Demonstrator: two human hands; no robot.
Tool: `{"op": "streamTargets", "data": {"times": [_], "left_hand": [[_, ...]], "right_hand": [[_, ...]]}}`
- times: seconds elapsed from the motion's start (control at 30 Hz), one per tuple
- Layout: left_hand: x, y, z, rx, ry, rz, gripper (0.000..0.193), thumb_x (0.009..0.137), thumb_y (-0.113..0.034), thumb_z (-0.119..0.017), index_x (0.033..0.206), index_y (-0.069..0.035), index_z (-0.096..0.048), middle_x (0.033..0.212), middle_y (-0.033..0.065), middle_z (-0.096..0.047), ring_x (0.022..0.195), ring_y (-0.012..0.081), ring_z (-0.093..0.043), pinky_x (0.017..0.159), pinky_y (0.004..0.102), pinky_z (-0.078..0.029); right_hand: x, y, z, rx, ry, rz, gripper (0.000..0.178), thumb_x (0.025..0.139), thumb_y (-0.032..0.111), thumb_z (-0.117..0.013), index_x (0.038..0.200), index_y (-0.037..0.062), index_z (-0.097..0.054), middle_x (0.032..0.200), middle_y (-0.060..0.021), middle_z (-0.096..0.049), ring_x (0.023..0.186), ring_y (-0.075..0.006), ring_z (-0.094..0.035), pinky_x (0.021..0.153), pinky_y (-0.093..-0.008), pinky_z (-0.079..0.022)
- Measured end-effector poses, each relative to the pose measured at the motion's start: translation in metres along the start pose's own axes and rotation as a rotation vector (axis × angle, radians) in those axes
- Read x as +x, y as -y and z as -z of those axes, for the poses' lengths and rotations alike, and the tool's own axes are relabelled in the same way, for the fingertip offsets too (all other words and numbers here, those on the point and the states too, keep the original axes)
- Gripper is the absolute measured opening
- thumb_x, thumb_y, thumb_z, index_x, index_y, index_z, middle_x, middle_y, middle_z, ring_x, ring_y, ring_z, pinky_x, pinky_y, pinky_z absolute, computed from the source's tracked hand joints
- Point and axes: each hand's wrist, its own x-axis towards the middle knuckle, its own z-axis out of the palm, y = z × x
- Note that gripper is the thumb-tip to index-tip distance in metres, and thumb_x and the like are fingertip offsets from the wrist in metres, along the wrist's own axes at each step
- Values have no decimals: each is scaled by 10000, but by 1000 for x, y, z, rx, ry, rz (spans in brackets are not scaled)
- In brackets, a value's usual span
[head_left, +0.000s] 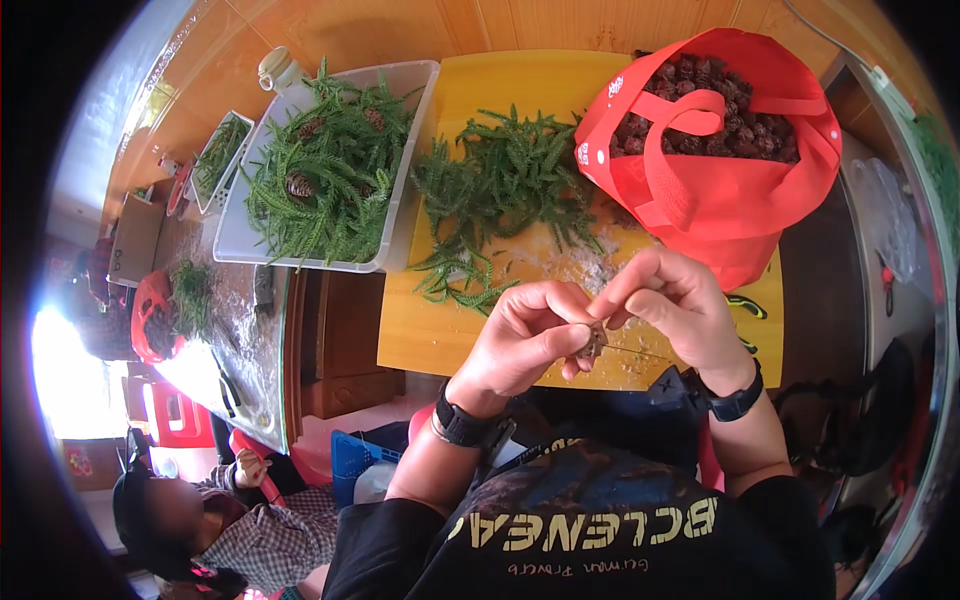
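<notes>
Above the near edge of the yellow table point(430, 335), a small brown pine cone point(594, 343) is pinched between the thumb and fingers of my left hand point(520, 335). My right hand point(688, 312) is right beside it, thumb and fingers drawn together close to the cone's top; whatever lies between them is too small to make out. A thin dark strand, perhaps wire, runs from the cone toward my right wrist. Green artificial pine sprigs point(510, 175) lie in a pile just beyond my hands. Yellow-and-black tool handles point(747, 306) show partly behind my right hand.
A red bag point(735, 215) full of dark pine cones point(745, 125) stands at the far right. At the left, a translucent bin point(400, 170) holds green sprigs and several cones. White crumbs and bits litter the tabletop. Another person point(265, 535) sits at the lower left near a second table.
</notes>
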Motion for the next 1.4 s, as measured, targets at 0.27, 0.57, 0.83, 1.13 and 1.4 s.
{"op": "streamTargets", "data": {"times": [0.27,0.57,0.83,1.13,1.4], "left_hand": [[-1,5,5,-99,-12,-8,61,865,-77,-577,881,-20,-563,780,89,-611,645,125,-603,500,185,-460],[0,2,4,-57,21,30,73,852,-60,-601,901,-8,-592,847,89,-612,660,115,-604,533,189,-486],[2,0,3,-11,15,31,81,846,-42,-609,917,-3,-600,861,86,-620,692,114,-611,570,198,-507],[1,3,1,31,8,-16,93,858,-50,-601,932,6,-592,873,80,-619,718,114,-605,580,208,-499],[4,6,-5,113,-10,-141,85,858,-18,-589,938,12,-594,929,93,-602,748,114,-593,591,215,-492]], "right_hand": [[-2,-8,-6,106,13,-19,393,784,73,-689,1131,-19,-530,1133,-108,-534,987,-181,-569,799,-281,-483],[2,-16,-1,123,80,102,238,797,-33,-639,1022,-37,-563,1081,-119,-543,931,-165,-591,817,-275,-486],[1,-11,-17,128,-116,63,170,774,106,-711,814,14,-573,958,-93,-559,812,-128,-566,726,-246,-473],[-3,-19,-18,-43,-163,193,179,791,74,-689,756,23,-521,958,-109,-531,818,-127,-547,703,-243,-485],[-6,-24,-19,-278,-235,301,167,814,85,-667,778,32,-513,981,-115,-522,841,-133,-526,735,-255,-462]]}}
